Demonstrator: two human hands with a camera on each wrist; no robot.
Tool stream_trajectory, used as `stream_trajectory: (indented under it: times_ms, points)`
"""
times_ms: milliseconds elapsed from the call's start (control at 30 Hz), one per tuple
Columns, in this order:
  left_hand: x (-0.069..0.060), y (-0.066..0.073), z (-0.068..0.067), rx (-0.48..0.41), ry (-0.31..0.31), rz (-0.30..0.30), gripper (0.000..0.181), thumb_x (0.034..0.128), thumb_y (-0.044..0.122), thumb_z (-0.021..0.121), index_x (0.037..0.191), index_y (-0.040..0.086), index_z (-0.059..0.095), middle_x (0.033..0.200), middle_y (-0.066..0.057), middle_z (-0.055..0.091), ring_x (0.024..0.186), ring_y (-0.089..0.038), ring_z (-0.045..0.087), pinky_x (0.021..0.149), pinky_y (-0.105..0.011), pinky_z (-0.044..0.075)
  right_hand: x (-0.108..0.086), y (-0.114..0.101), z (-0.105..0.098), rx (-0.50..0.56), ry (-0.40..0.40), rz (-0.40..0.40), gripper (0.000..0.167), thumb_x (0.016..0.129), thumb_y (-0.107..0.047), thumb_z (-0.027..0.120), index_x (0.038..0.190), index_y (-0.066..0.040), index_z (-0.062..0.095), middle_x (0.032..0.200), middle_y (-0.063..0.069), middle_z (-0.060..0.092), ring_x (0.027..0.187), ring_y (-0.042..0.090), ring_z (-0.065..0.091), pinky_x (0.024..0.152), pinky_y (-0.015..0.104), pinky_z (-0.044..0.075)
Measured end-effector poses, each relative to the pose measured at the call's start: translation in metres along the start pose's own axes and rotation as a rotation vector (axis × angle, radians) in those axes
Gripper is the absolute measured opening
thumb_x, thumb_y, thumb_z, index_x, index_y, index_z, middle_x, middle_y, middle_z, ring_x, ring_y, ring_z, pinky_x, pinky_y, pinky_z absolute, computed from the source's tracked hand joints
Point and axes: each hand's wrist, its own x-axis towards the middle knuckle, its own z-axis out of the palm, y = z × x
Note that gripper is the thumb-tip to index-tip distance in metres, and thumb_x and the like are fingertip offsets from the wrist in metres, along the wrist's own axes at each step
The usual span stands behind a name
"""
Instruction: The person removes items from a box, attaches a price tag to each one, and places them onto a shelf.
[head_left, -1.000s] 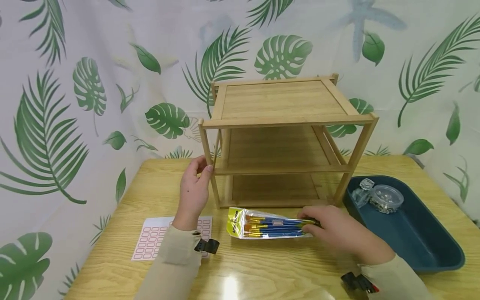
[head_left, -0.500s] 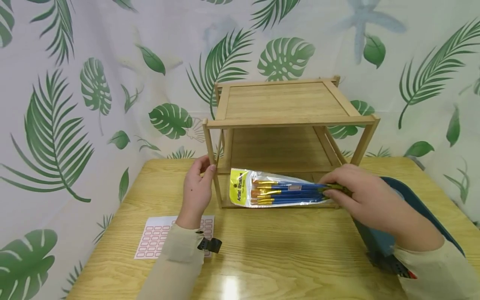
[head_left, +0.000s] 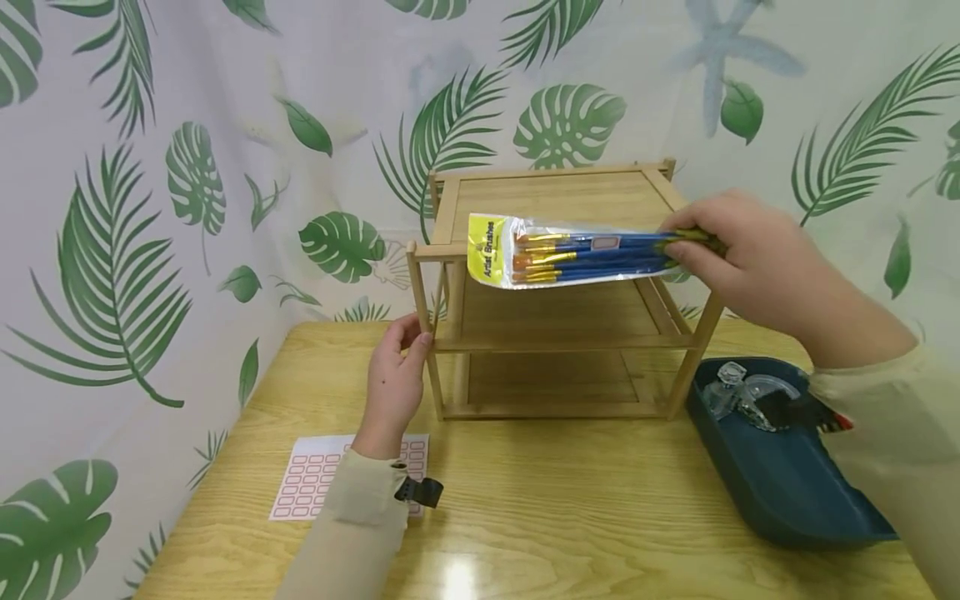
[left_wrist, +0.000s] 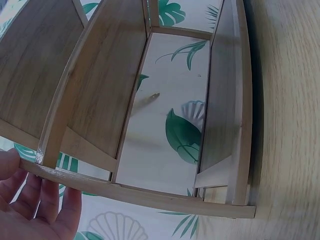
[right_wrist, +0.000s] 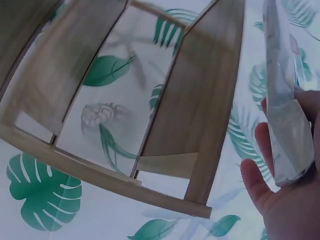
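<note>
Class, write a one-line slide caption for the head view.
The right hand holds a brush pack near the top of the rack; the left hand grips a front post.

The right hand [head_left: 742, 258] hides part of the brush packet [head_left: 577, 255].

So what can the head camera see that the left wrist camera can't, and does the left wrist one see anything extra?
Only the head view shows the right hand, the packet of brushes it holds, the sheet of red boxes, and the dark blue tub with clear things inside.

Only the left wrist view shows the underside of the middle shelf.

Both show the wooden rack, the left hand gripping its post, the table and the leafy cloth behind.
</note>
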Motion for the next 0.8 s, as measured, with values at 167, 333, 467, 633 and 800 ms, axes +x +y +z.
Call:
stream_trajectory:
  times_ms: [167,333,467,633,800]
  points:
    - [0.000,-0.001,-0.001,-0.009,0.004,0.003,0.032,0.1067,0.020,0.054,0.136,0.010,0.057,0.122,-0.006,0.062,0.117,-0.021,0.055,0.099,-0.044,0.047,0.035,0.012,0.003,0.018,-0.055,0.048,0.023,0.106,-0.017,0.055,0.120,-0.004,0.067,0.100,0.012,0.062,0.084,0.024,0.047,0.071,0.044,0.037]
    - [0.001,-0.002,-0.001,-0.021,0.011,0.001,0.032,0.1067,0.020,0.054,0.136,0.008,0.057,0.123,-0.007,0.062,0.117,-0.022,0.055,0.099,-0.044,0.047,0.064,0.023,0.013,0.043,-0.129,0.129,0.031,0.108,-0.027,0.050,0.125,-0.007,0.065,0.111,0.014,0.066,0.084,0.027,0.053,0.074,0.046,0.042]
    - [0.000,-0.003,0.000,-0.033,0.007,0.001,0.034,0.1067,0.020,0.054,0.138,0.006,0.056,0.123,-0.006,0.062,0.116,-0.022,0.055,0.099,-0.044,0.047,0.078,0.031,0.022,0.057,-0.205,0.168,0.034,0.108,-0.030,0.048,0.128,-0.007,0.063,0.119,0.016,0.065,0.095,0.030,0.056,0.086,0.051,0.044]
    - [0.000,-0.003,0.002,-0.042,0.000,0.020,0.036,0.1068,0.020,0.054,0.139,0.004,0.056,0.122,-0.007,0.061,0.116,-0.022,0.055,0.098,-0.045,0.048,0.086,0.040,0.027,0.026,-0.267,0.188,0.036,0.108,-0.029,0.047,0.132,-0.006,0.061,0.128,0.019,0.062,0.109,0.034,0.056,0.097,0.057,0.041]
    - [0.001,-0.002,0.002,-0.044,0.002,0.031,0.034,0.1067,0.019,0.054,0.138,0.005,0.056,0.122,-0.007,0.061,0.116,-0.022,0.055,0.098,-0.046,0.048,0.088,0.041,0.026,-0.003,-0.332,0.198,0.044,0.110,-0.032,0.041,0.142,-0.007,0.056,0.141,0.021,0.055,0.125,0.040,0.050,0.104,0.060,0.036]
